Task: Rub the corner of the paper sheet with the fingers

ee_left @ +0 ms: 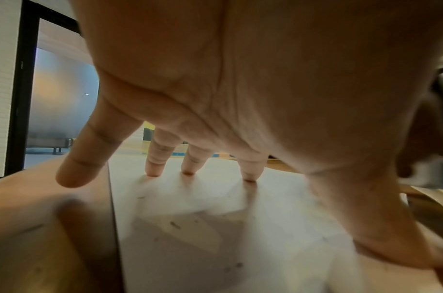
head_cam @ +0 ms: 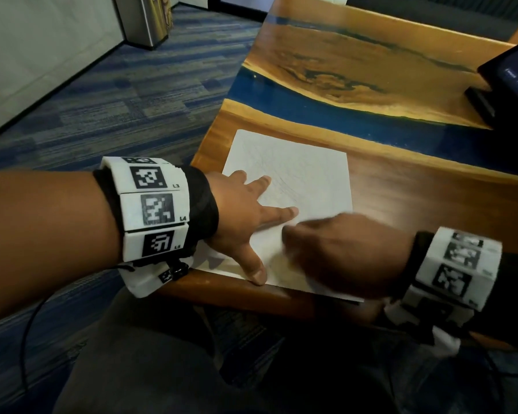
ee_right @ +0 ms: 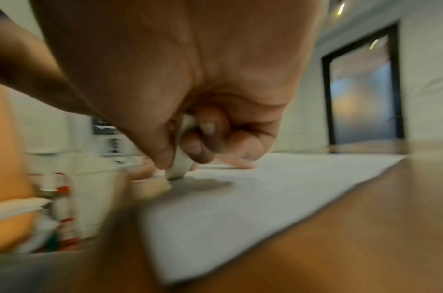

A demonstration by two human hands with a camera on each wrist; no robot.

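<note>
A white sheet of paper (head_cam: 308,174) with faint pencil lines lies on the wooden table (head_cam: 425,198) near its front left corner. My left hand (head_cam: 245,216) is spread flat on the sheet, and its fingertips (ee_left: 153,172) press the paper (ee_left: 215,228) down. My right hand (head_cam: 335,252), blurred in the head view, hovers over the sheet's near part. In the right wrist view its thumb and curled fingers pinch a small white eraser (ee_right: 181,164) whose end touches the paper (ee_right: 253,198).
A blue resin strip (head_cam: 311,106) runs across the table behind the sheet. A dark screen on a stand (head_cam: 509,79) sits at the far right. Blue carpet (head_cam: 117,94) and a metal bin (head_cam: 145,19) are to the left, beyond the table edge.
</note>
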